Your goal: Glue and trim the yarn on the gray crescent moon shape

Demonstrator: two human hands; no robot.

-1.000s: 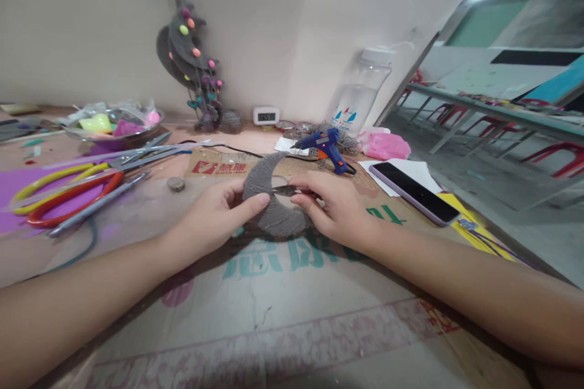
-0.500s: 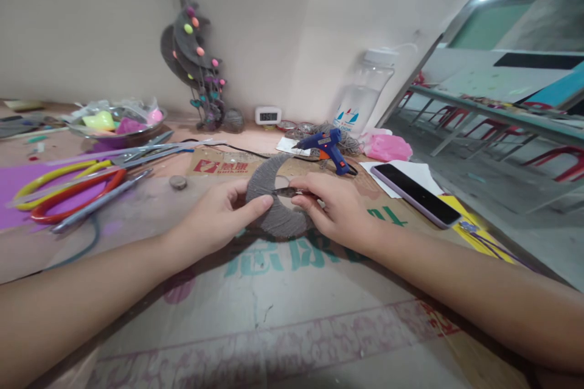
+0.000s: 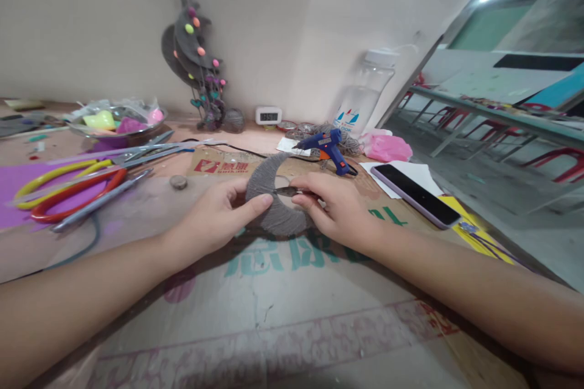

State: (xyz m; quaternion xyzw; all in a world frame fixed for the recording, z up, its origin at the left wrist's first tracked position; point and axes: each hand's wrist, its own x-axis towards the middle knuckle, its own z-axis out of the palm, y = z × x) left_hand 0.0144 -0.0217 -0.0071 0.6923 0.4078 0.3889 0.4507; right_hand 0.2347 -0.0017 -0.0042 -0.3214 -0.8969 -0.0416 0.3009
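A crescent moon shape wrapped in grey yarn [image 3: 264, 191] is held up just above the cardboard in the middle of the view. My left hand [image 3: 228, 209] pinches its outer curve, thumb on the front face and fingers behind. Between the thumb and fingers of my right hand [image 3: 335, 209] is a small dark pointed tool [image 3: 286, 191], which looks like tweezers. Its tip meets the inner edge of the crescent near my left thumb. My right fingers hide most of the tool, and the crescent's lower tip is behind that hand.
Behind the crescent lie a blue glue gun [image 3: 326, 147] and a grey yarn tangle [image 3: 351, 144]. A phone [image 3: 415, 194] rests at right, near a water bottle [image 3: 365, 91]. Scissors [image 3: 68, 188] and a bowl of clay [image 3: 118, 124] are left. A decorated moon ornament [image 3: 194, 48] stands against the wall.
Hardly anything differs. Both hands keep the same hold, and the crescent's lower part has tilted or shifted up very slightly.
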